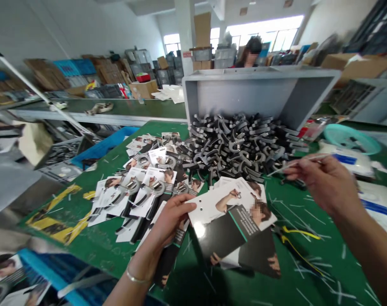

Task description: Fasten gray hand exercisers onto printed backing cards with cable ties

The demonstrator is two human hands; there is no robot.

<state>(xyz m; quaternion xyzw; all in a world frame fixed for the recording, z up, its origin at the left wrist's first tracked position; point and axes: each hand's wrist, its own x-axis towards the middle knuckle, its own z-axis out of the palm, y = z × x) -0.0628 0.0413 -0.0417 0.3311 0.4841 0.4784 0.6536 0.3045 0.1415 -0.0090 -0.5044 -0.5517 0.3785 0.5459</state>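
My left hand (169, 219), with a bracelet on the wrist, pinches the corner of a printed card (209, 238) that has two punched holes near its edge. More cards (250, 187) lie beneath and behind it. On the right, my right hand (323, 180) is closed on a thin white cable tie (278, 169), held above the table. Just beyond the cards spreads a heap of grey-and-black handled tools (234, 146) with metal springs. Left of my left hand, several similar tools lie fastened on printed cards (151, 187).
Side cutters (297, 250) with yellow-and-black handles lie right of the cards among white plastic offcuts (311, 263). A grey crate (244, 93) lies tipped behind the heap. White bags (346, 161) and a turquoise basin (352, 138) stand right. A person (249, 53) is behind the crate.
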